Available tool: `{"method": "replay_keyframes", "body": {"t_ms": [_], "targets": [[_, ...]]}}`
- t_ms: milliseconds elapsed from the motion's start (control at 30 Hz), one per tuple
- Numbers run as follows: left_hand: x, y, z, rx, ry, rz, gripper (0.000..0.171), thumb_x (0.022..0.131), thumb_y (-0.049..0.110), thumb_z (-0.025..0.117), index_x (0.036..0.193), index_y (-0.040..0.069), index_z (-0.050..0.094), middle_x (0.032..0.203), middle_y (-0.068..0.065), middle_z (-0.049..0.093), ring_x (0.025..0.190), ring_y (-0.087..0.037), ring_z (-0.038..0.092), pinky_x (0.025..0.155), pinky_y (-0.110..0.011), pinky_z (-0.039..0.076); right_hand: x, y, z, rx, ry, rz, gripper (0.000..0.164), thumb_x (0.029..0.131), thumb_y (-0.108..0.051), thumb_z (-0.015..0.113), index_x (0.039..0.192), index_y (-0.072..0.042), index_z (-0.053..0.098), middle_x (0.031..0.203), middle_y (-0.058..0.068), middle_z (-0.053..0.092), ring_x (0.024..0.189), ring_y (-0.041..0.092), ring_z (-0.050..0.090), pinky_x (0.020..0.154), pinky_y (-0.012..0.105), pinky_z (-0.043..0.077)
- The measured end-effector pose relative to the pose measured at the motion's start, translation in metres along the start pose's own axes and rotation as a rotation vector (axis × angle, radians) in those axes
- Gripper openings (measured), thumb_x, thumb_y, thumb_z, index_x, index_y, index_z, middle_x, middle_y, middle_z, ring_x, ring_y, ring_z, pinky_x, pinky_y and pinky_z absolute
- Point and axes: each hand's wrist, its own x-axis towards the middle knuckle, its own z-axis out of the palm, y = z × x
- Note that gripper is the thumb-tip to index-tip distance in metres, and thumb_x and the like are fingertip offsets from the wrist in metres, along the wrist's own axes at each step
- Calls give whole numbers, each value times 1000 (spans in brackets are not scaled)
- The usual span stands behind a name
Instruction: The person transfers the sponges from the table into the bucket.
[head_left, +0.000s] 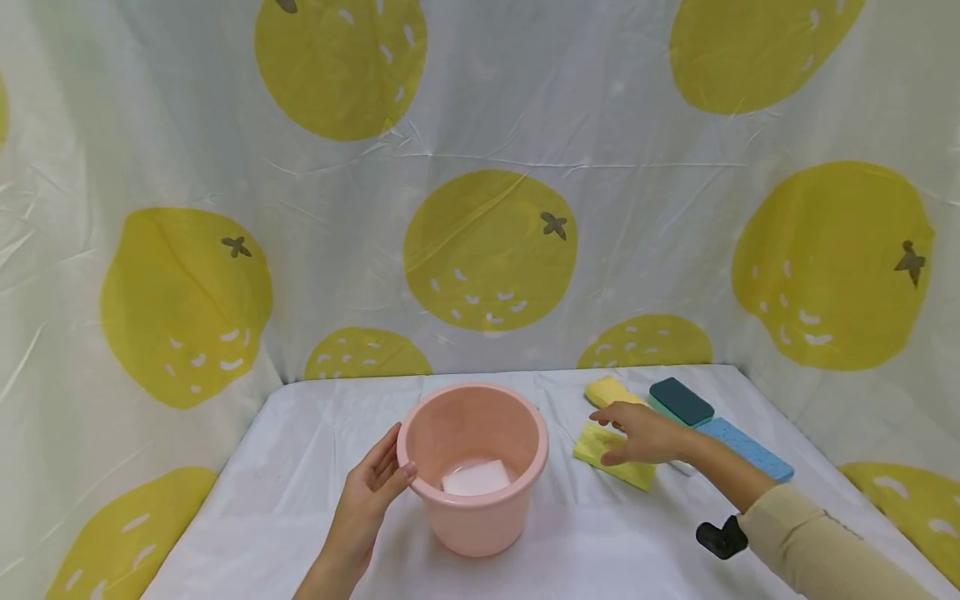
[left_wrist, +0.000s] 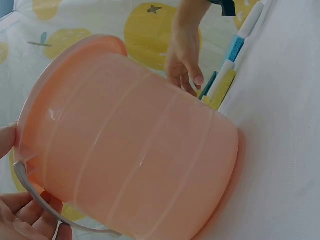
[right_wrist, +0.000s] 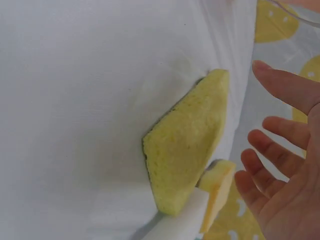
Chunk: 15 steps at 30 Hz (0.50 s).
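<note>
Head view: the left hand (head_left: 365, 496) gripped the pink bucket (head_left: 480, 529), lower centre, by its rim; the right hand (head_left: 645, 432) hung over the yellow-green sponge (head_left: 598, 446), right of centre. Left wrist: thumb and fingers flanked the rim. Right wrist: hand spread wide, empty.

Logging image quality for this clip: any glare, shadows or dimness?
Head view: bright, some shine on the creased curtain; left wrist view: dimmer, small glints on the bucket; right wrist view: also dim, a soft shadow beside the white block.

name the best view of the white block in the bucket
The head view, which looks down onto the white block inside the bucket. Left wrist: bucket wall hides it; right wrist: not visible.
</note>
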Motion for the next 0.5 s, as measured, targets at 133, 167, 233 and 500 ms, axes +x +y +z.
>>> {"method": "replay_keyframes", "body": {"t_ms": [133,167,233,500], "targets": [[0,0,1,8,-3,11,65,100,5,66,158,0,37,160,-16,38,146,-30,38,105,-20,42,-1,3,5,-10,9,36,70,82,-28,90,138,1,61,131,15,63,117,38,58,96,55,53],[0,0,1,10,-3,12,65,100,5,66,158,0,37,160,-16,39,145,-30,38,105,-20,42,-1,5,6,-13,12,44,70,81,-28,90,137,1,61,131,15,63,117,38,58,96,56,53],[0,0,1,14,-3,12,65,100,5,65,158,1,37,160,-16,39,145,-29,39,105,-19,41,-2,7,9,-16,15,56,70,81,-28,90,138,1,61,131,15,62,117,38,58,97,57,52],[-1,1,0,5,-3,-1,66,100,6,66,159,1,37,161,-16,38,146,-29,37,104,-19,41,0,18,20,-6,16,144,83,78,-33,93,143,2,56,134,17,60,121,37,56,102,60,48]]}}
